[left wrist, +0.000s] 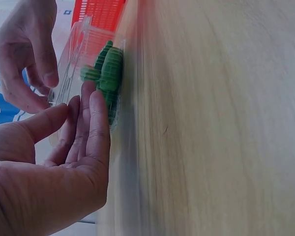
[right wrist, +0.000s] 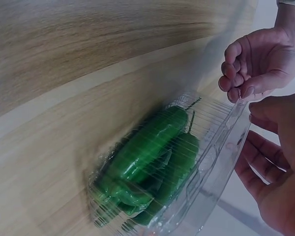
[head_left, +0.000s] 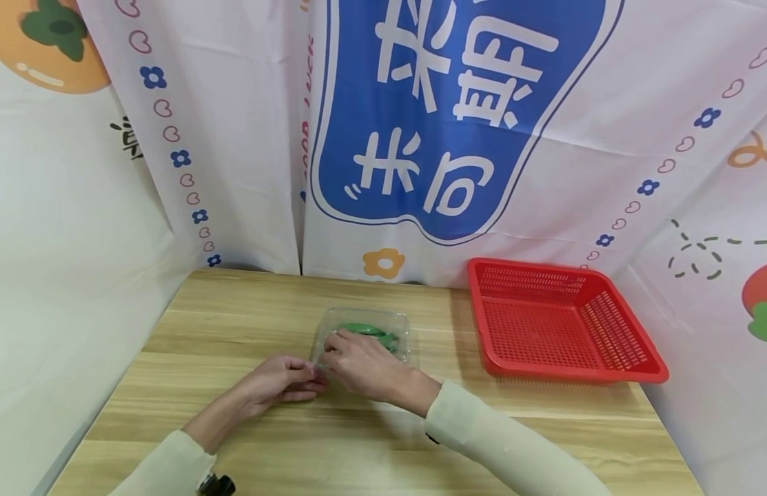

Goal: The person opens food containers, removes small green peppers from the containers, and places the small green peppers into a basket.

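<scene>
A clear plastic box (head_left: 398,318) stands on the table, with several long green peppers (head_left: 363,328) inside. Through its ribbed wall the peppers (right wrist: 150,140) show large in the right wrist view, stems toward the hands. At the box's near left corner my left hand (head_left: 280,380) pinches the rim between thumb and fingertips. My right hand (head_left: 369,366) reaches over the box from the right and covers part of it; its thumb and fingers grip the rim beside that same corner. In the left wrist view both hands' fingertips meet close together at the box's edge.
A red plastic basket (head_left: 652,358) with perforated sides sits at the table's back right, apart from the box. The light wood table (head_left: 234,310) ends at a printed cloth (head_left: 259,172) hanging behind it. More white cloth hangs on both sides.
</scene>
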### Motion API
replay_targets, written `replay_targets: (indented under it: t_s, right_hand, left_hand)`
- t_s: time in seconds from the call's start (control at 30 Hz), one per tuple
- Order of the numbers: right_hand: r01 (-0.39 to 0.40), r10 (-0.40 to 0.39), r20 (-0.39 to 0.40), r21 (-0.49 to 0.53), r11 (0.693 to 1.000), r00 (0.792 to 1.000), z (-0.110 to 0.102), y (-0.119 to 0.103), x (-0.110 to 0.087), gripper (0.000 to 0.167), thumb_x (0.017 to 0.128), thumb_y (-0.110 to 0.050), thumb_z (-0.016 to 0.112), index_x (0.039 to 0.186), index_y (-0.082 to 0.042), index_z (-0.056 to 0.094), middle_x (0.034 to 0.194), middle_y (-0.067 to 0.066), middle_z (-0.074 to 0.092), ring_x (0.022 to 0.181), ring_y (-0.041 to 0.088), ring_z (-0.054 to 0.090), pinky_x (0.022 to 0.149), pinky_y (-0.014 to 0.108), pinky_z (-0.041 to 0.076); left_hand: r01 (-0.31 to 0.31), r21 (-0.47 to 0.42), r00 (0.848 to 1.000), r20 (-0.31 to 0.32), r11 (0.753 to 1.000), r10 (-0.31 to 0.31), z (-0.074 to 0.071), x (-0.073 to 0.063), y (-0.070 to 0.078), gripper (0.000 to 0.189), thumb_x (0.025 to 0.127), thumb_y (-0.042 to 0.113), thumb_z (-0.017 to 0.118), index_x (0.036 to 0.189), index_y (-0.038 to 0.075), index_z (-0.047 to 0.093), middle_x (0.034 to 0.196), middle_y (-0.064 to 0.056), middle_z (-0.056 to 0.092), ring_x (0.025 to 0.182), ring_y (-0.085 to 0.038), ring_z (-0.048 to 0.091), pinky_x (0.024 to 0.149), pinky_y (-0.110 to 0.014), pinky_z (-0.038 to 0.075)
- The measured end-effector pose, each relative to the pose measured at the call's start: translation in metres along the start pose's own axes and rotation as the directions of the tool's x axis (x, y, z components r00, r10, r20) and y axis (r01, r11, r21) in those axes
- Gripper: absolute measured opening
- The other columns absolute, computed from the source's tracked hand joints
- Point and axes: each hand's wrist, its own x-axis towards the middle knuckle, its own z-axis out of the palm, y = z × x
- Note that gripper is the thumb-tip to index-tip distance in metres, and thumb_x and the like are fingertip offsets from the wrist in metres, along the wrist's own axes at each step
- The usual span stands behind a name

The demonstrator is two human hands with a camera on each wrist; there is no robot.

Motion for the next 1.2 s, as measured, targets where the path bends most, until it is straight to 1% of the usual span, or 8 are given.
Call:
replay_targets:
  t_s: [0.17, 0.37, 0.53, 0.63, 0.7, 0.87, 1.07, 1.2]
  right_hand:
    - [0.004, -0.004, -0.010, -0.002, 1.000, 1.000, 0.000, -0.001, 0.002, 0.013, 0.104, -0.024, 0.070, 0.109, -0.021, 0.081, 0.113, -0.003, 0.070, 0.100, 0.012, 0.064, 0.081, 0.022, 0.059]
    - [0.000, 0.000, -0.016, 0.000, 1.000, 1.000, 0.003, -0.003, 0.004, 0.012, 0.104, -0.026, 0.070, 0.105, -0.021, 0.081, 0.110, -0.003, 0.069, 0.096, 0.011, 0.062, 0.079, 0.020, 0.057]
    - [0.000, -0.001, -0.057, -0.015, 1.000, 0.998, 0.007, -0.005, 0.006, 0.012, 0.103, -0.027, 0.071, 0.100, -0.021, 0.081, 0.105, -0.004, 0.068, 0.093, 0.011, 0.060, 0.076, 0.020, 0.056]
    - [0.001, -0.004, -0.076, -0.035, 0.999, 0.997, 0.008, -0.005, 0.007, 0.012, 0.103, -0.027, 0.071, 0.099, -0.021, 0.081, 0.104, -0.004, 0.068, 0.093, 0.011, 0.060, 0.078, 0.021, 0.056]
    - [0.000, -0.003, -0.082, -0.031, 1.000, 0.997, 0.009, -0.005, 0.007, 0.012, 0.103, -0.026, 0.071, 0.099, -0.021, 0.082, 0.104, -0.005, 0.067, 0.093, 0.011, 0.060, 0.078, 0.021, 0.056]
    - [0.002, -0.005, -0.081, -0.034, 0.999, 0.997, 0.012, -0.006, 0.007, 0.014, 0.103, -0.025, 0.070, 0.098, -0.020, 0.082, 0.106, -0.004, 0.068, 0.095, 0.011, 0.060, 0.077, 0.021, 0.056]
    - [0.003, -0.005, -0.086, -0.025, 1.000, 0.996, 0.014, -0.005, 0.008, 0.014, 0.102, -0.027, 0.072, 0.101, -0.019, 0.083, 0.108, -0.004, 0.069, 0.097, 0.011, 0.062, 0.078, 0.020, 0.058]
    - [0.001, -0.003, -0.110, -0.018, 1.000, 0.994, 0.016, -0.004, 0.008, 0.012, 0.100, -0.026, 0.073, 0.097, -0.020, 0.083, 0.107, -0.004, 0.069, 0.096, 0.011, 0.063, 0.078, 0.021, 0.059]
  left_hand:
    - [0.001, -0.007, 1.000, -0.004, 1.000, -0.001, -0.003, -0.002, 0.000, 0.032, 0.108, 0.004, 0.055, 0.132, -0.017, 0.059, 0.128, -0.023, 0.071, 0.115, -0.027, 0.072, 0.099, -0.039, 0.061]
    - [0.008, -0.015, 1.000, -0.008, 1.000, -0.009, -0.005, -0.002, 0.000, 0.032, 0.108, 0.005, 0.056, 0.132, -0.015, 0.060, 0.124, -0.018, 0.073, 0.114, -0.025, 0.072, 0.100, -0.039, 0.061]
    - [0.020, -0.018, 1.000, -0.005, 1.000, -0.020, -0.006, -0.001, 0.001, 0.031, 0.109, 0.006, 0.055, 0.132, -0.014, 0.061, 0.125, -0.017, 0.073, 0.114, -0.023, 0.072, 0.101, -0.039, 0.061]
    - [0.017, -0.015, 1.000, -0.001, 1.000, -0.017, -0.006, -0.001, 0.002, 0.032, 0.109, 0.006, 0.055, 0.132, -0.015, 0.060, 0.124, -0.017, 0.073, 0.114, -0.024, 0.072, 0.101, -0.039, 0.061]
    - [0.012, -0.012, 1.000, 0.005, 1.000, -0.012, -0.005, -0.001, 0.002, 0.032, 0.109, 0.006, 0.055, 0.133, -0.016, 0.059, 0.124, -0.017, 0.073, 0.114, -0.024, 0.072, 0.101, -0.039, 0.061]
    - [0.007, -0.007, 1.000, 0.004, 1.000, -0.007, -0.005, 0.000, 0.001, 0.032, 0.109, 0.005, 0.055, 0.132, -0.016, 0.059, 0.122, -0.015, 0.074, 0.113, -0.024, 0.072, 0.100, -0.039, 0.061]
    - [-0.002, 0.002, 1.000, -0.011, 1.000, 0.002, -0.004, 0.002, 0.000, 0.029, 0.108, 0.004, 0.056, 0.128, -0.015, 0.062, 0.118, -0.013, 0.075, 0.110, -0.022, 0.073, 0.097, -0.037, 0.062]
    - [-0.002, 0.010, 1.000, -0.024, 1.000, 0.002, -0.004, 0.002, 0.000, 0.028, 0.107, 0.006, 0.058, 0.126, -0.014, 0.063, 0.116, -0.012, 0.076, 0.108, -0.022, 0.074, 0.097, -0.036, 0.062]
